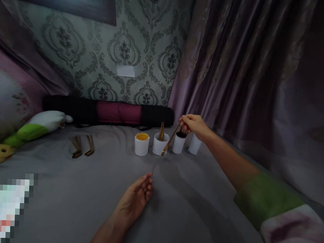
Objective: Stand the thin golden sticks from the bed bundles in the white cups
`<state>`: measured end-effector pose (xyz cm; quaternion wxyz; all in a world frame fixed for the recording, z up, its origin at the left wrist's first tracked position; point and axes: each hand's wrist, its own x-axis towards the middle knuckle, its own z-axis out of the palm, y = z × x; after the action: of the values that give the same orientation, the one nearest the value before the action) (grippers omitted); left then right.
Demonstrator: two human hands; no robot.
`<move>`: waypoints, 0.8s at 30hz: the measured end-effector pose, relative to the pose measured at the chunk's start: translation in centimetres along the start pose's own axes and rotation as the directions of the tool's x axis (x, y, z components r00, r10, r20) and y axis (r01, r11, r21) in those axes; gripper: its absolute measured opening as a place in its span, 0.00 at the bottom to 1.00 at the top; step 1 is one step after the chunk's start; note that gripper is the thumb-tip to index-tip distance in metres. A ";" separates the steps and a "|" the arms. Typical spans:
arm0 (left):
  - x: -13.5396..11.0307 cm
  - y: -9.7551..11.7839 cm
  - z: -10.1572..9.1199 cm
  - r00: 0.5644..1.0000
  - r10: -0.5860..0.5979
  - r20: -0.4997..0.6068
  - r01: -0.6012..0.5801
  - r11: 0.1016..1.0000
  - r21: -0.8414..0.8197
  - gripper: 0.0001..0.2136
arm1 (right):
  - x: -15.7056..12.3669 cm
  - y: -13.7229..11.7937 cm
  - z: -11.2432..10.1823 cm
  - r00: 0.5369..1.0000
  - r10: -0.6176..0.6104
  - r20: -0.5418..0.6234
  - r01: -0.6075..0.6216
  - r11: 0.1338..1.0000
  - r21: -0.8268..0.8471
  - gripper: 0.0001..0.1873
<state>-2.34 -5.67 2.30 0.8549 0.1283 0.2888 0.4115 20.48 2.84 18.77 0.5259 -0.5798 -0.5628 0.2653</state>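
Note:
My right hand [193, 123] pinches a thin paintbrush [172, 139] by the end of its handle. The brush slants down to the left, its tip in front of a white cup [158, 148] in which more brushes [162, 130] stand. Just below the same hand is a white cup with a dark inside [178, 146], thin sticks rising from it. My left hand [138, 197] hovers nearer to me over the grey sheet, palm turned inward, fingers loosely extended and nothing in them. A white cup with a yellow inside [141, 146] stands at the row's left end.
Another white cup [194, 145] is partly behind my right wrist. Two small bundles of brushes [76, 147] [89, 146] lie to the left on the grey sheet [101, 190]. Behind is a black and maroon roll [118, 113]; plush toys [42, 124] lie left, a curtain [233, 67] hangs right.

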 end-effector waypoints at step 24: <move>0.4 0.5 -0.4 1.000 0.004 0.008 -0.003 0.995 -0.103 0.06 | 7.6 1.4 0.8 0.964 -0.240 -0.117 0.168 0.886 -0.433 0.12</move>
<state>-2.72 -5.05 2.02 0.8608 0.0861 0.2636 0.4268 21.97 10.48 19.41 0.4593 -0.6367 -0.6186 0.0319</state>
